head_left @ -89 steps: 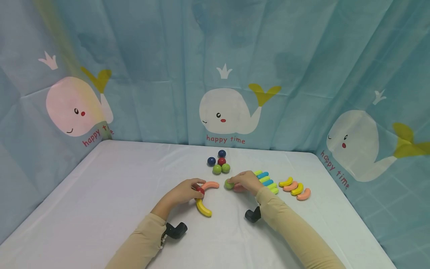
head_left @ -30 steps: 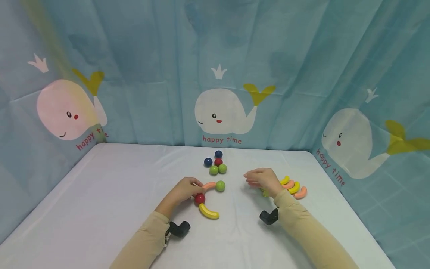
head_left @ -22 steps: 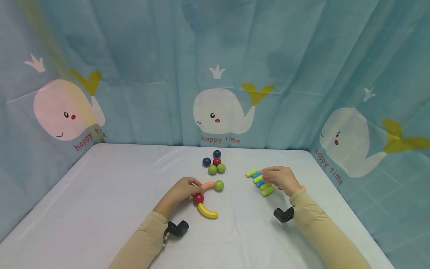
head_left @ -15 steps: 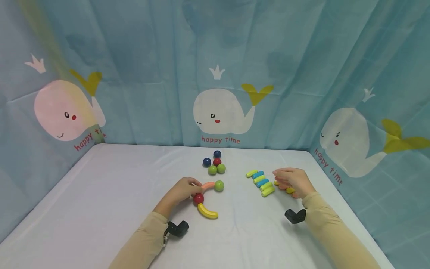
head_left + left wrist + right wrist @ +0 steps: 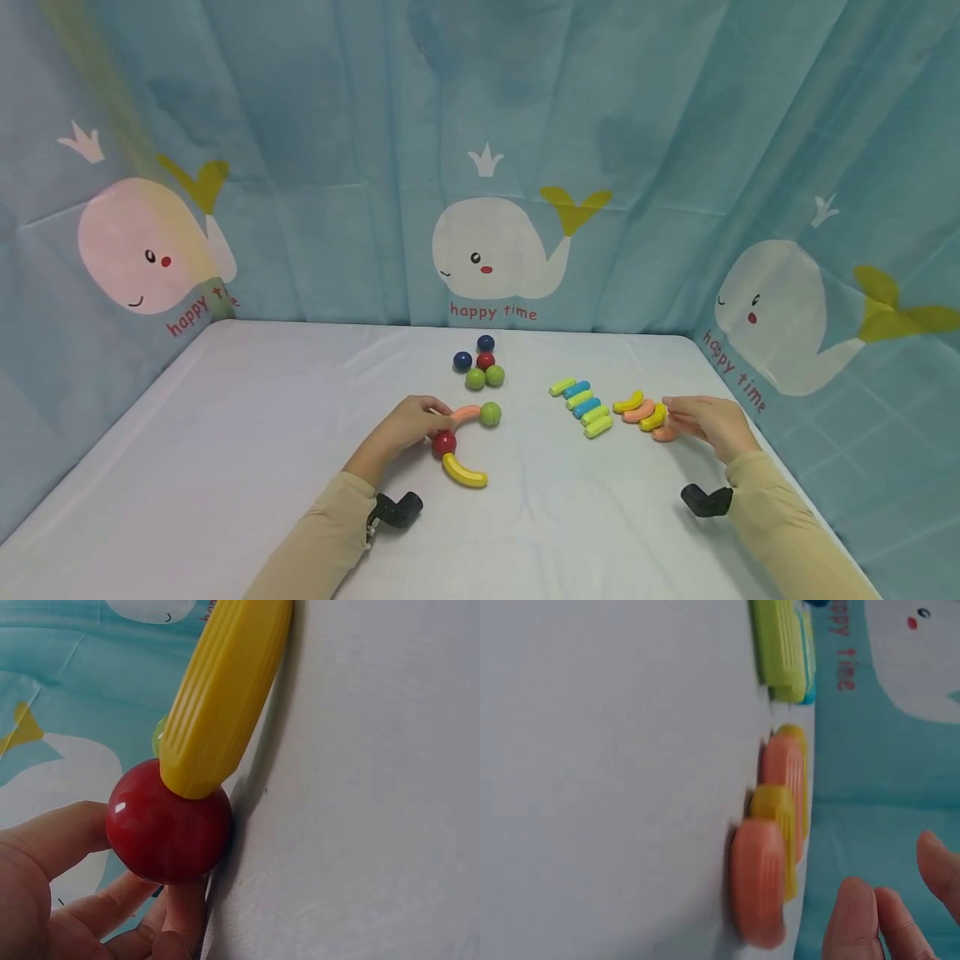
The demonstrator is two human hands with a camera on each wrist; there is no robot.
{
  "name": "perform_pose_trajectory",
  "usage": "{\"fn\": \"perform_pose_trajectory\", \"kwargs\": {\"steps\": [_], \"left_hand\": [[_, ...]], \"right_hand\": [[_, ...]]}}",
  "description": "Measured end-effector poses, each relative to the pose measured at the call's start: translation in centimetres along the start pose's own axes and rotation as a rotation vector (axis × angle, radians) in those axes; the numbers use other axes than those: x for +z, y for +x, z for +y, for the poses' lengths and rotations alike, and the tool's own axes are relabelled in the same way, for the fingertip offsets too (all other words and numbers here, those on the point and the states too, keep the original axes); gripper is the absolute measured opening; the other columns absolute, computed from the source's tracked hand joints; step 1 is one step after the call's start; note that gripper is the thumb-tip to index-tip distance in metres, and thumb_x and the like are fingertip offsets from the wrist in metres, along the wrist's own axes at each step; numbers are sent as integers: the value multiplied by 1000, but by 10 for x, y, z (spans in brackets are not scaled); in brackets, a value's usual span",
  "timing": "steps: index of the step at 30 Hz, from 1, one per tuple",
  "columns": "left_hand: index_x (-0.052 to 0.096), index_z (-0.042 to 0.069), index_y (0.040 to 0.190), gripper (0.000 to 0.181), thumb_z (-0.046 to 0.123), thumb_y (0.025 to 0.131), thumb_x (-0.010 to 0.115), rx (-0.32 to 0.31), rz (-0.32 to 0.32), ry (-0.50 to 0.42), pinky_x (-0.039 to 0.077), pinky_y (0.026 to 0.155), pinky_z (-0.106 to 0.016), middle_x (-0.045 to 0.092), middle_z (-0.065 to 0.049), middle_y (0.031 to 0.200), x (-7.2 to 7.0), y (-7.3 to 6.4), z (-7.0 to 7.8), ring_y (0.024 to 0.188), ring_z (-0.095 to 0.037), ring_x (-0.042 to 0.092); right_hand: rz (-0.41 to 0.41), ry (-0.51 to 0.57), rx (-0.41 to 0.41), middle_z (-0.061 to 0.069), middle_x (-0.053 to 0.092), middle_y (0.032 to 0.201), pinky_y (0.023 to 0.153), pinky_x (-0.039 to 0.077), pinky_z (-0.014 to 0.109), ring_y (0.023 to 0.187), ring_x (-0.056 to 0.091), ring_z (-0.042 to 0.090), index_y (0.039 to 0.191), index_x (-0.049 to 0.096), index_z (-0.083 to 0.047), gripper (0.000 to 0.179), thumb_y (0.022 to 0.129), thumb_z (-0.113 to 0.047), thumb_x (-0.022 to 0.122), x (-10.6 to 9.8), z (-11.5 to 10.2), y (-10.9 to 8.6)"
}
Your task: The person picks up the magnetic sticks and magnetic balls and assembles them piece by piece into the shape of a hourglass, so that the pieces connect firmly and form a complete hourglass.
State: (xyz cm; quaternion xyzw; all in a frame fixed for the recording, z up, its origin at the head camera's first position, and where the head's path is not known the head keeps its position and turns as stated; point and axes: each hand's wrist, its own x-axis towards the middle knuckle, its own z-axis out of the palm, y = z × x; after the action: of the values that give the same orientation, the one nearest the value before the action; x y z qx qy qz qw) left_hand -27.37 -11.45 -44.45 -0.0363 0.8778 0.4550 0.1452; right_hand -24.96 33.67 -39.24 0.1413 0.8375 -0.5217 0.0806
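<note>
My left hand (image 5: 412, 427) grips a red ball (image 5: 171, 823) with its fingers around it. One end of a yellow curved stick (image 5: 225, 697) meets this ball. A pink curved stick (image 5: 467, 413) runs from by the fingertips to a green ball (image 5: 491, 414). My right hand (image 5: 708, 423) hovers with straight, slightly parted fingers at the right end of a row of curved sticks, holding nothing. That row alternates yellow (image 5: 628, 402) and pink; its rightmost pink curved stick (image 5: 759, 881) lies just beyond the fingertips in the right wrist view.
Short straight sticks (image 5: 587, 407), lime and blue, lie in a slanted row right of centre. Farther back sit several balls: dark blue (image 5: 462, 361), red (image 5: 486, 361) and green (image 5: 476, 379). A whale-print curtain (image 5: 337, 250) stands behind the white table (image 5: 225, 467).
The right hand set the green ball at the pink stick's end, let go, and moved right past the straight sticks to the curved ones. The left hand stays at the red ball.
</note>
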Motion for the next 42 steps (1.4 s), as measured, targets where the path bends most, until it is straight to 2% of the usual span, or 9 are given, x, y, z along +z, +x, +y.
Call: {"fn": "perform_pose_trajectory", "kwargs": {"steps": [3, 6, 11, 14, 19, 23, 29, 36, 42], "left_hand": [[71, 11, 109, 31, 29, 84, 75, -2, 0, 3, 45, 66, -25, 65, -8, 97, 0, 0, 0, 84, -19, 56], [71, 11, 110, 32, 30, 84, 75, -9, 3, 0, 45, 67, -25, 65, -8, 97, -1, 0, 0, 84, -19, 56], [71, 12, 109, 31, 29, 84, 75, -9, 6, -3, 45, 66, -25, 64, -7, 97, 0, 1, 0, 84, -19, 56], [71, 11, 109, 31, 29, 84, 75, -7, 4, -10, 45, 67, -25, 64, -8, 97, 0, 1, 0, 84, -20, 56], [70, 12, 112, 33, 30, 85, 75, -8, -2, -22, 46, 70, -26, 64, -8, 100, 1, 0, -1, 87, -21, 56], [71, 12, 111, 33, 30, 85, 75, -9, 1, -15, 47, 70, -26, 64, -8, 100, 1, 0, -1, 87, -20, 56], [71, 12, 105, 30, 31, 83, 75, -11, 5, 35, 45, 65, -24, 65, -6, 92, -3, -1, 0, 82, -19, 56], [72, 11, 95, 23, 30, 83, 76, -13, -99, 75, 45, 67, -25, 68, -4, 82, -13, -10, 0, 79, -18, 58], [71, 10, 107, 30, 28, 84, 74, 18, -88, 9, 49, 73, -27, 71, -4, 90, -12, -11, 2, 83, -17, 62]], "right_hand": [[11, 20, 36, -14, 68, 103, 95, 56, 27, 87, 68, -3, 143, 47, 4, 76, 90, -46, 70, -9, 8, 1], [21, 59, 66, -15, 66, 95, 83, 58, 21, 83, 67, -3, 144, 42, 9, 81, 89, -42, 73, -17, 16, 5], [77, 143, 135, -9, 68, 80, 75, 60, 23, 73, 70, 4, 142, 38, 16, 80, 88, -28, 77, -22, 26, 12], [83, 243, 172, -3, 71, 75, 73, 61, 26, 70, 73, 10, 141, 37, 17, 75, 87, -19, 77, -22, 30, 16], [27, 332, 190, -5, 72, 77, 75, 61, 28, 72, 74, 10, 130, 57, 10, 52, 89, -16, 75, -20, 34, 21], [-34, 287, 202, -10, 71, 79, 77, 60, 25, 75, 73, 6, 135, 56, 5, 54, 90, -20, 73, -19, 30, 25], [38, 129, 251, -6, 66, 72, 71, 60, 22, 65, 71, 8, 141, 45, 12, 68, 90, -23, 73, -9, 18, 29], [90, 33, 247, -1, 66, 68, 65, 59, 22, 60, 70, 10, 131, 48, 16, 59, 89, -18, 71, -4, 16, 28], [37, 7, 185, -2, 68, 75, 67, 60, 23, 65, 69, 9, 133, 47, 17, 62, 89, -19, 71, -3, 16, 23]]}}
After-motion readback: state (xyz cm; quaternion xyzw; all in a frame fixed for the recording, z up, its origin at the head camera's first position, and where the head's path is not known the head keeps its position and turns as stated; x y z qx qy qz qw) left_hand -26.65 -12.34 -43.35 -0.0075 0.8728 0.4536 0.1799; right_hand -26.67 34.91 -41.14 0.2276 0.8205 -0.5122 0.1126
